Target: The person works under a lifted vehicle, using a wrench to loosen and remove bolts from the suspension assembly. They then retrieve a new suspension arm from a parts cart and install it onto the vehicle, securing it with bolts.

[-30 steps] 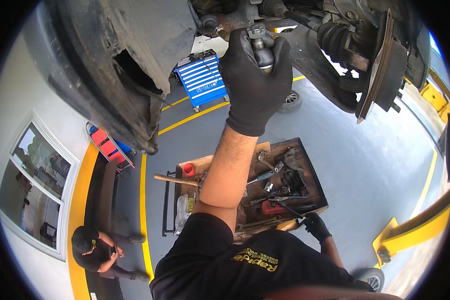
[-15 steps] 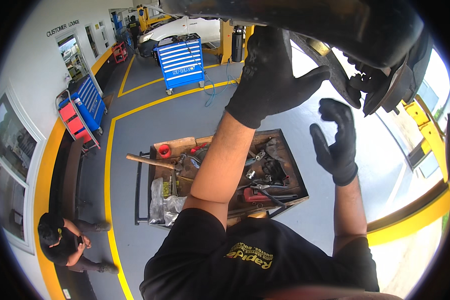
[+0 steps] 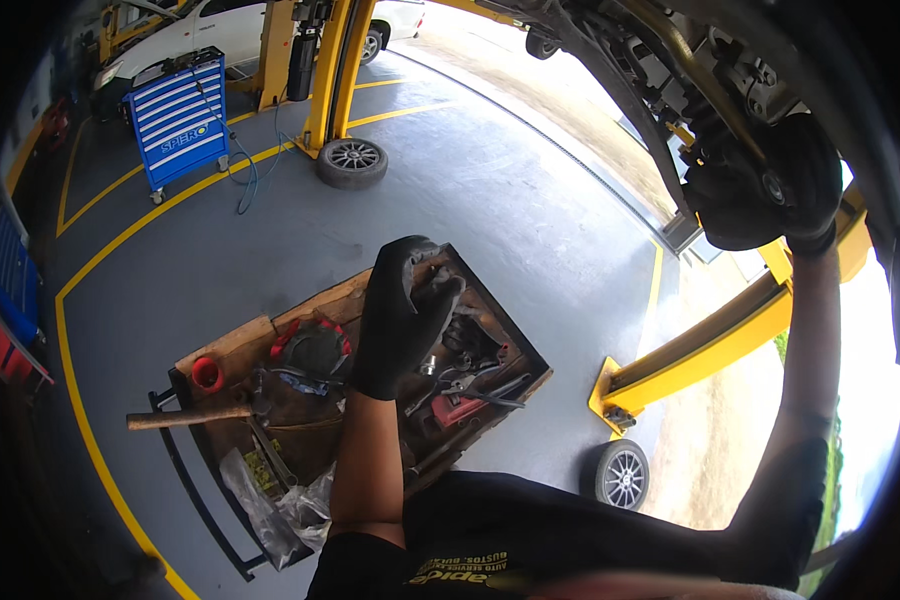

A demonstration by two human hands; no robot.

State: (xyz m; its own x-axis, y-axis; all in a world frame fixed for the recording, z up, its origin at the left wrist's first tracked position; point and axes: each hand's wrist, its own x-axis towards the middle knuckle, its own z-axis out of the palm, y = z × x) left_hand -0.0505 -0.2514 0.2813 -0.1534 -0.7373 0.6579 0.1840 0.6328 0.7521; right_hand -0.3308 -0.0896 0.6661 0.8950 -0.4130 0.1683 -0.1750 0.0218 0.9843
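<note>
My left hand [image 3: 400,315], in a black glove, hovers above a wooden tool tray [image 3: 235,345] on a low cart. Its fingers are curled, and whether they hold anything is hidden. The tray holds several hand tools, a red-and-black tool [image 3: 310,345] and a hammer [image 3: 195,415] with a wooden handle. My right hand [image 3: 770,190], also gloved in black, reaches up at the right and grips a dark part on the underside of a raised car [image 3: 690,60].
A blue tool cabinet [image 3: 178,115] stands at the back left. One wheel [image 3: 351,161] lies by a yellow lift post [image 3: 335,70], another wheel [image 3: 620,474] beside a yellow lift arm [image 3: 710,350]. A white car [image 3: 220,25] is parked behind.
My left hand has come down from the car's underside to just above the tool tray. My right hand has risen and closed on the car's dark part. The view has swung right.
</note>
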